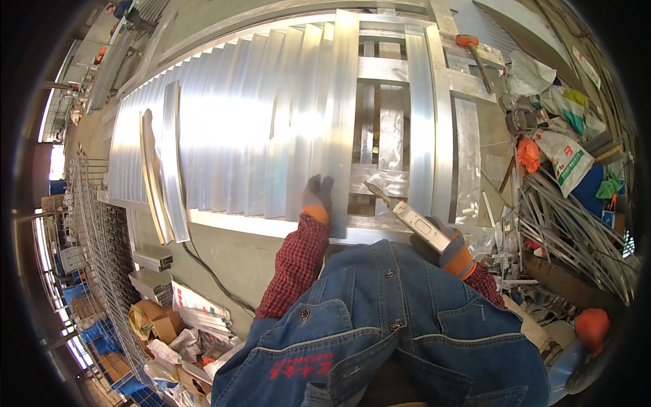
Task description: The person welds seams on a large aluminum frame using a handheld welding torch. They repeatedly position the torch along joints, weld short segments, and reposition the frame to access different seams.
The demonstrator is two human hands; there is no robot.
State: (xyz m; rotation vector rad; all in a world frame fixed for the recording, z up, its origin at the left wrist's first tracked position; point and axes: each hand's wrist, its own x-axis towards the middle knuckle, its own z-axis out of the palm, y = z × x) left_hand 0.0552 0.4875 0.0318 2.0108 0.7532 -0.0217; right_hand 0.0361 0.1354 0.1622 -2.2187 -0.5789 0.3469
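Long metal slat [346, 115]: silver, shiny, straight, lying across the frame [441, 122] at the right edge of the slat row. My gloved left hand [317, 195] is at its near end, fingers close together; can't tell if they pinch it. My right hand [456, 252] wraps a pale, narrow-tipped tool [419, 225], tip pointing up-left, right of the slat. Red lettering on my denim jacket [393, 319]; printed white sack [568, 163] far right.

A silvery metal frame [237, 223] carries a row of metal slats [247, 183] and an orange-headed hammer [482, 66].
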